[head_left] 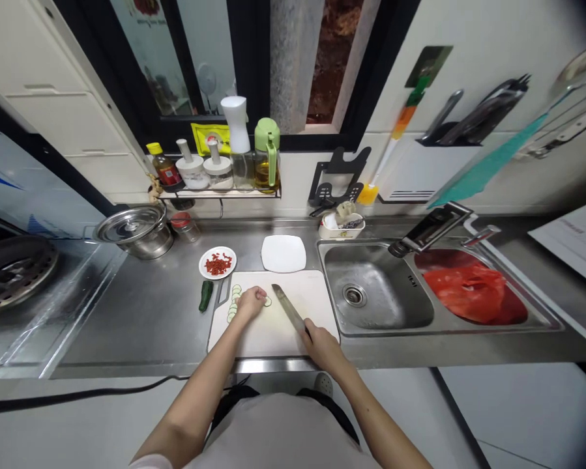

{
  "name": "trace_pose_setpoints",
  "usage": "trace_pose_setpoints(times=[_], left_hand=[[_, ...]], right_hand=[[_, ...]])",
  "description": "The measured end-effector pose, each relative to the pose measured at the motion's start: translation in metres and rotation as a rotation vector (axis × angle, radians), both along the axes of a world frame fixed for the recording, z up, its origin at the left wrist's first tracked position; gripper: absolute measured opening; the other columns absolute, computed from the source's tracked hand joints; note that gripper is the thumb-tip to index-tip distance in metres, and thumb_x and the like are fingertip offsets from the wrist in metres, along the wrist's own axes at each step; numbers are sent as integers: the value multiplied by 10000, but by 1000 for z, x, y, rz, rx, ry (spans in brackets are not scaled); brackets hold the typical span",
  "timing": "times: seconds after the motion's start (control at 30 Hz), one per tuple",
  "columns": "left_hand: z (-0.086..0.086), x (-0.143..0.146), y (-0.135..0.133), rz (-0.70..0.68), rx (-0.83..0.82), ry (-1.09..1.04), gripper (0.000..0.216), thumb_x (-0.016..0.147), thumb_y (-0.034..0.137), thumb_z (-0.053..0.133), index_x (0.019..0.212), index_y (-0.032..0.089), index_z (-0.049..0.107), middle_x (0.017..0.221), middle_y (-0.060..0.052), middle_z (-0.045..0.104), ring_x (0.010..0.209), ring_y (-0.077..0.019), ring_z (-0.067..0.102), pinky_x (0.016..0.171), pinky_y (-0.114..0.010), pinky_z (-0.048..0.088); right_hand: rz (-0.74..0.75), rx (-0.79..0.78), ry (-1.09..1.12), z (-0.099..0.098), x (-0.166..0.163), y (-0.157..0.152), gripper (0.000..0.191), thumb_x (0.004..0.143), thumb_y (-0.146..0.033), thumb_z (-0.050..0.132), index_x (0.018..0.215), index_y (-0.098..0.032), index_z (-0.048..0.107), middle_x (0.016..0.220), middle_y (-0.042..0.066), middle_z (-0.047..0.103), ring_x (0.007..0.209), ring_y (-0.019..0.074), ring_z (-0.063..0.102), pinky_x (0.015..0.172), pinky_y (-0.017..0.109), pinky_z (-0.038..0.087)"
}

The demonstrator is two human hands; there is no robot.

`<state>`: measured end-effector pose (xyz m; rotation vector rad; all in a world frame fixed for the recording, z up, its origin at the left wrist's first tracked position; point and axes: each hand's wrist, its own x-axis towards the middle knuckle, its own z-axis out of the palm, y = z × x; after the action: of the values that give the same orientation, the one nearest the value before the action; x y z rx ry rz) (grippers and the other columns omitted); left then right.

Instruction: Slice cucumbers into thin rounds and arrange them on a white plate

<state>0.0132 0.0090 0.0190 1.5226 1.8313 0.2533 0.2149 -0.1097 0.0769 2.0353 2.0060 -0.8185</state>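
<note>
My right hand [322,345] is closed around the handle of a kitchen knife [289,309], whose blade points up and to the left over the white cutting board [317,293]. Curled fingers of my left hand [250,302] pinch at a round cucumber slice [268,302] near the middle of the board. Several more cucumber slices [233,308] lie in an overlapping row along the board's left side, partly covered by that hand. Left of the board lies a dark green piece of cucumber [205,296].
Behind the board stand a white plate of red bits [231,256] and a bare white square plate [283,253]. The steel sink [332,286] borders the board's right side, with a red plastic bag [463,293] in its far basin. A lidded pot [150,241] stands at the back left.
</note>
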Motion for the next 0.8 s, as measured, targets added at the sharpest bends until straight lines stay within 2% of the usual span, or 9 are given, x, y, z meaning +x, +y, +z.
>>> trace_pose_setpoints(times=[0.13, 0.3, 0.8], left_hand=[[-7, 0, -2, -41, 61, 87, 179, 771, 190, 556, 906, 263, 648, 884, 8, 716, 921, -199, 623, 941, -398, 325], [-7, -5, 1, -64, 109, 190, 185, 794, 182, 532, 912, 271, 644, 921, -17, 709, 1011, -230, 591, 912, -400, 317], [-8, -6, 8, -59, 58, 193, 142, 765, 239, 612, 903, 270, 625, 928, -4, 710, 1022, -230, 572, 911, -384, 297]], right_hand=[[39, -13, -7, 2, -2, -5, 256, 976, -341, 279, 1109, -224, 463, 952, 80, 675, 866, 203, 626, 630, 259, 293], [89, -18, -32, 5, -6, -8, 253, 974, -335, 290, 1119, -218, 461, 959, 89, 674, 876, 211, 628, 657, 264, 318], [144, -30, -51, 10, -13, -9, 232, 969, -304, 297, 1092, -202, 465, 936, 96, 678, 909, 222, 631, 662, 270, 331]])
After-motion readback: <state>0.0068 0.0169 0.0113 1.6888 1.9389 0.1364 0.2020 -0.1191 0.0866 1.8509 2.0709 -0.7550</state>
